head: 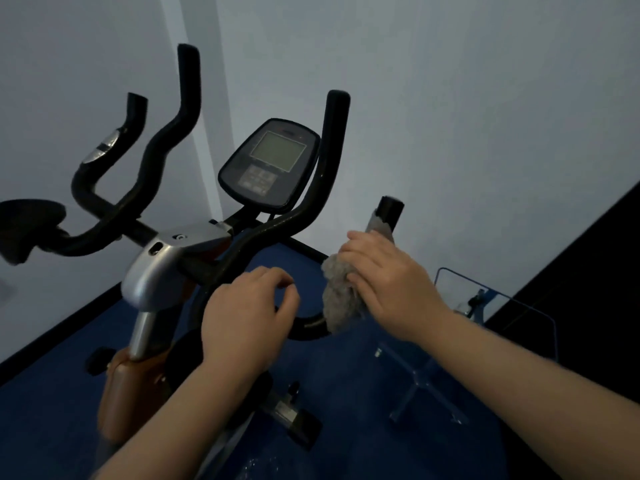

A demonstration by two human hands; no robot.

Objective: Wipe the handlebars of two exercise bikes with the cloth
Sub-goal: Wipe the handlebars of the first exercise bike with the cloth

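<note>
An exercise bike with black foam handlebars [322, 174] and a grey console [270, 164] stands in front of me. My right hand [388, 282] grips a grey fluffy cloth [341, 299] wrapped round the bike's near right handlebar, whose black tip [391, 211] sticks up above the hand. My left hand [247, 313] hovers over the curved lower part of that same bar [308, 327], fingers loosely curled and holding nothing. The left pair of handlebars [162, 143] rises at the left.
The bike's silver stem [156, 271] and brown body [121, 386] stand on a blue floor [346, 410]. A blue metal frame stand [433, 375] sits at the right. A pale wall lies behind; a dark wall [588, 271] is at the right. A black saddle-like part [27, 226] shows at the left edge.
</note>
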